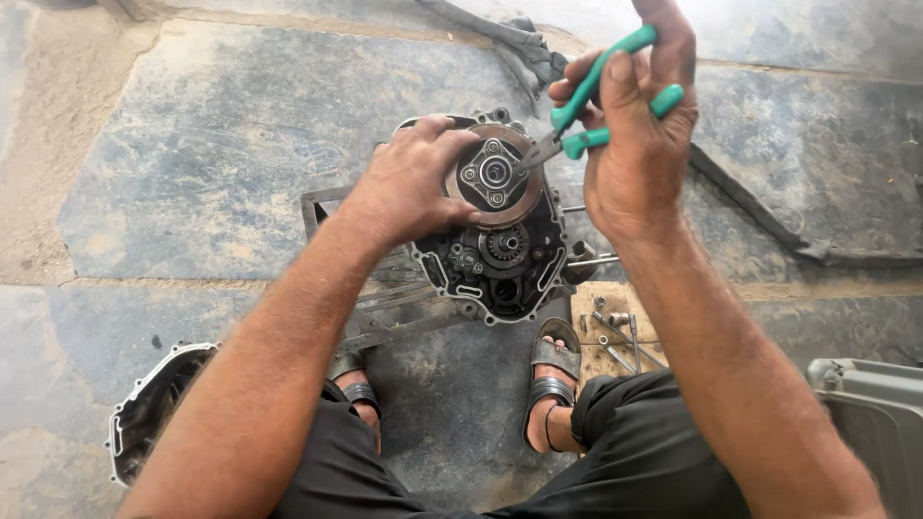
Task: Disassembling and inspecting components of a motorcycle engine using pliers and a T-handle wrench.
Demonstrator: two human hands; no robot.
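**A:** How far had the work got, starting from the biggest piece?

**B:** The engine case (500, 259) sat open on the stone floor (221, 163) between the person's sandalled feet, gears bare. Its side cover (144, 413) already lay off, down to the left, so I'd judge the opening-up done. The round clutch assembly (495, 173) was still mounted in the upper half of the case.

**A:** And the hands?

**B:** The left hand (413, 183) was spread over the clutch's left rim, fingers curled round it, bracing. The right hand (639, 135) was closed round the green-handled pliers (596, 96), their tip touching the hub's right side. A few loose bolts (615, 336) lay on a wooden board (591, 308) by the right foot, so some fasteners were already out, by my reading.

**A:** What couldn't you make out?

**B:** What the pliers' tip gripped, if anything; it was too small. The left palm hid part of the clutch, the cover's inside was shadowed, and a grey container (870, 423) was cut off at the right edge.
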